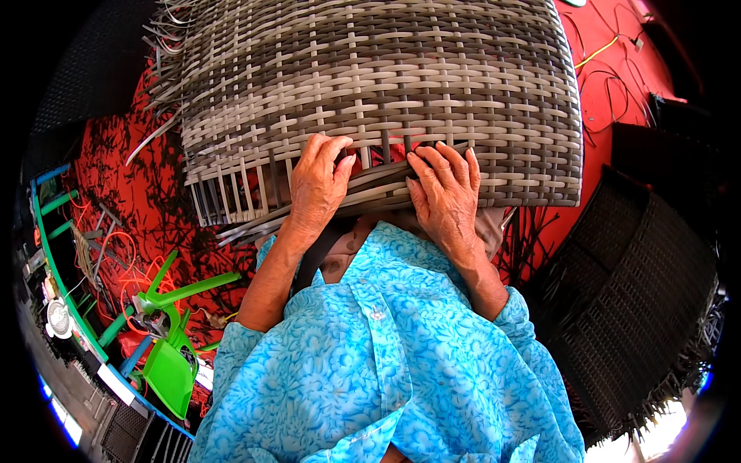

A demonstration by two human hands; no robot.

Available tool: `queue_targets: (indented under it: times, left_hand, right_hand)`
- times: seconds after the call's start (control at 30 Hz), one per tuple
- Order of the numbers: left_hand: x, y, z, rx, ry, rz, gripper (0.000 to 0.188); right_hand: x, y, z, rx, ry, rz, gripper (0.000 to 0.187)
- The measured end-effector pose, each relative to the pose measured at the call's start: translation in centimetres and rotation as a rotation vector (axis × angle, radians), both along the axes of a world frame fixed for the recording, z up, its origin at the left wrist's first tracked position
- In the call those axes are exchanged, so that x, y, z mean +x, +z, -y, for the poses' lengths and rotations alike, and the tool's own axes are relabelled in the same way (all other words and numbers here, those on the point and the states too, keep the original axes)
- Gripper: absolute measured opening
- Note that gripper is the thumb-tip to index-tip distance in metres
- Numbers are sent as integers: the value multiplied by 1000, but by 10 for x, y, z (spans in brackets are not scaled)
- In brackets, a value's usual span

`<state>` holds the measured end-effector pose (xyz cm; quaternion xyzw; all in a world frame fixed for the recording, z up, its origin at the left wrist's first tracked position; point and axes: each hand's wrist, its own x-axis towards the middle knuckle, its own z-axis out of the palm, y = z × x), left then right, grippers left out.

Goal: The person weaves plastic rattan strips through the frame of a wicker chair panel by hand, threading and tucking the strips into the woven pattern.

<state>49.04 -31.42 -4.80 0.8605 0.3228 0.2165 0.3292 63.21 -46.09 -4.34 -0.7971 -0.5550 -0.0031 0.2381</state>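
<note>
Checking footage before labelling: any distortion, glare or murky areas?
Head view: the green rail bows, probably fisheye distortion; glare whites out a lower-right patch; the dark woven panel at right looks dim; left hand and right hand look fairly sharp.

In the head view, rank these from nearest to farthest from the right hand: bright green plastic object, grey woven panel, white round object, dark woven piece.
From the right hand:
1. Grey woven panel: right at the hand.
2. Dark woven piece: off to the right.
3. Bright green plastic object: lower left.
4. White round object: far left edge.
</note>
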Motion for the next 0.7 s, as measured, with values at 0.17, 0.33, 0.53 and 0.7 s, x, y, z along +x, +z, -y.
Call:
queue_targets:
  times: [0.17, 0.33, 0.53, 0.7]
  left_hand:
    - [1, 0, 0, 5, 4, 0, 25]
    - [-1, -2, -1, 3, 6, -3, 24]
    - [1, 1, 0, -33, 18, 3, 22]
    - [2, 1, 0, -43, 16, 6, 21]
  right_hand:
    - [1, 0, 0, 7, -3, -6, 34]
    - [-1, 0, -1, -4, 1, -8, 34]
    - [-1, 1, 1, 6, -1, -7, 34]
    - [0, 0, 0, 10, -2, -6, 35]
